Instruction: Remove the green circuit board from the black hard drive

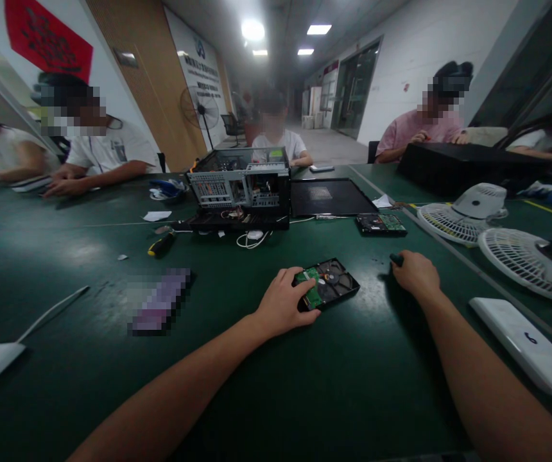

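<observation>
Under my left hand (288, 298) lies a hard drive (336, 282), its green circuit board partly hidden by my fingers. Thumb and fingers hold the drive's left end against the table. My right hand (416, 273) is closed round a tool with a dark rounded handle (396, 259), to the right of the drive and apart from it. The rest of that tool is hidden in my fist. A second hard drive (382, 224) lies farther back, circuit board up.
An opened computer case (240, 186) stands at the back, beside a black side panel (331, 197). A yellow-and-black screwdriver (161, 244) and a blurred phone-like object (162, 301) lie left. Fan grilles (449, 221) and a white device (521, 343) are right. Several people sit around the table.
</observation>
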The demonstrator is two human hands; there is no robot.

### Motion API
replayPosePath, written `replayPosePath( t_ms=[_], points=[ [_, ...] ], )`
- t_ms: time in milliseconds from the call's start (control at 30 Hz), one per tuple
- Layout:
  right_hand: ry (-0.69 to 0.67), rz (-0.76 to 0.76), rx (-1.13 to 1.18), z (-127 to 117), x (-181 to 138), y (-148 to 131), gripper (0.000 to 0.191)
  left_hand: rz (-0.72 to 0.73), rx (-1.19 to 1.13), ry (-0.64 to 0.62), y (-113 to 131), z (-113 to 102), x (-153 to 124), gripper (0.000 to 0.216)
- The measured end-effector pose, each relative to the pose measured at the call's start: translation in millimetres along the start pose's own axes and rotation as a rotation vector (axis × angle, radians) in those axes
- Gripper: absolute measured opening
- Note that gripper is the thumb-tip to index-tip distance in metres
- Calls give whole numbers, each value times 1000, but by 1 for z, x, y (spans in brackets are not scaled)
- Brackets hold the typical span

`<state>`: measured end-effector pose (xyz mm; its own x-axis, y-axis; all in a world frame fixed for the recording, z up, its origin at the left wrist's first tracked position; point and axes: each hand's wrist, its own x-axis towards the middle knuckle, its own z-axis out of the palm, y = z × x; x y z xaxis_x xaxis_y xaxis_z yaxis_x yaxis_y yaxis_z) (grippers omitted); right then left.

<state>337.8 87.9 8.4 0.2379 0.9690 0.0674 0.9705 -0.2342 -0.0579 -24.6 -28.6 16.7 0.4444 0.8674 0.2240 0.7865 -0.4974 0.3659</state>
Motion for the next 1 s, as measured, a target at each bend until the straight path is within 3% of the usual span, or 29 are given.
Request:
replayPosePath(
  t_ms=[267,467,567,667,767,867,1000],
  points=[
    [-22,18,6,-2,-1,-1,36,-3,-62,-38,-14,-2,2,72],
    [-1,15,-4,-1,-4,-1,35,112,-119,-102,-31,-9,6,76],
    [74,-26,36,-3,-6,-2,33,176,-160,-117,-35,-11,5,74],
    [222,-183,136,-6,-12,-10,27,229,-191,-155,-33,-12,4,72],
    [330,-444,328,-10,-26,-30,18,263,-199,-182,-30,-11,3,72],
    [250,-665,465,-15,-47,-63,13,278,-191,-161,-29,-7,2,72],
    [29,-858,434,-24,-69,-105,15,271,-173,-119,-31,0,2,72]
  ],
)
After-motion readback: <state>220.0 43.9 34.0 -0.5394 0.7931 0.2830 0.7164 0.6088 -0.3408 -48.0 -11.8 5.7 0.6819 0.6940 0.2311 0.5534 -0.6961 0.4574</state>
